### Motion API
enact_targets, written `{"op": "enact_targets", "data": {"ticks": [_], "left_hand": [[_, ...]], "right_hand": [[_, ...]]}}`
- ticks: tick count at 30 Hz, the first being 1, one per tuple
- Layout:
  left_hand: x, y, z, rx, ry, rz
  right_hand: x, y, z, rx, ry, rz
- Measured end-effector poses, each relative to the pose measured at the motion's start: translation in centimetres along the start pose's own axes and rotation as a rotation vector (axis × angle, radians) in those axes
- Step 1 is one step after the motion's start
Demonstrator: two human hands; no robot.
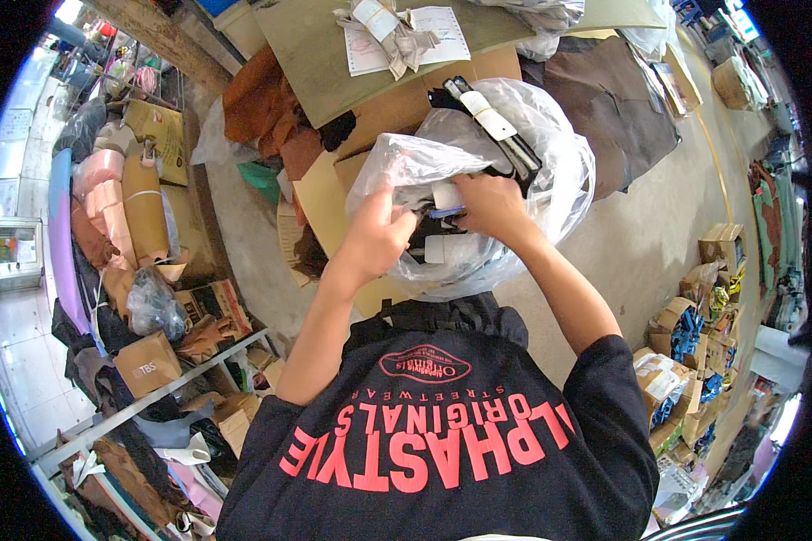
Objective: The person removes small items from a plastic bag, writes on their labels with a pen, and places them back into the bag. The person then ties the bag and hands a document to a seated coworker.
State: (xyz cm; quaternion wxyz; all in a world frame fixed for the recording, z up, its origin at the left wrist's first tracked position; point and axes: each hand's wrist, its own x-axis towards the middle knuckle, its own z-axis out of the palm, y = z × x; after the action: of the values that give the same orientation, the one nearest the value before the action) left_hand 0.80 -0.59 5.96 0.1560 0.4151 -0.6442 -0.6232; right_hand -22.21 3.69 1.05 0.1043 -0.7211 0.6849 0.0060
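Note:
A large clear plastic bag [564, 171] stands in front of me with its mouth spread wide. My left hand [376, 236] is closed at the bag's near left side, its thumb and fingers pinching the film. Inside the mouth, my right hand [494, 207] grips a dark bundle with a white paper band [446, 195]; its fingertips are partly hidden. Just beyond that hand, another black bundle wrapped in a white band [489, 115] lies slanted at the bag's far side. A further white-banded dark bundle [436, 249] shows lower in the bag, between my hands.
Beyond the bag, a greenish table [307, 54] carries papers [438, 27] and a banded grey bundle [390, 34]. Brown leather sheets [604, 99] lie at the right. Rolls and scraps fill a rack [144, 207] at the left. Open cardboard boxes [677, 325] line the right.

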Motion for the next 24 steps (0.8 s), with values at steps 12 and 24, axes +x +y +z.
{"op": "enact_targets", "data": {"ticks": [12,24], "left_hand": [[2.4,-5.8,6.8,0.842,-0.171,0.112],[5.5,-8.5,6.2,0.750,0.036,0.457]], "right_hand": [[1.3,1.6,-3.2,-0.026,0.149,0.076],[2.7,1.9,-2.5,0.021,0.239,0.100]]}}
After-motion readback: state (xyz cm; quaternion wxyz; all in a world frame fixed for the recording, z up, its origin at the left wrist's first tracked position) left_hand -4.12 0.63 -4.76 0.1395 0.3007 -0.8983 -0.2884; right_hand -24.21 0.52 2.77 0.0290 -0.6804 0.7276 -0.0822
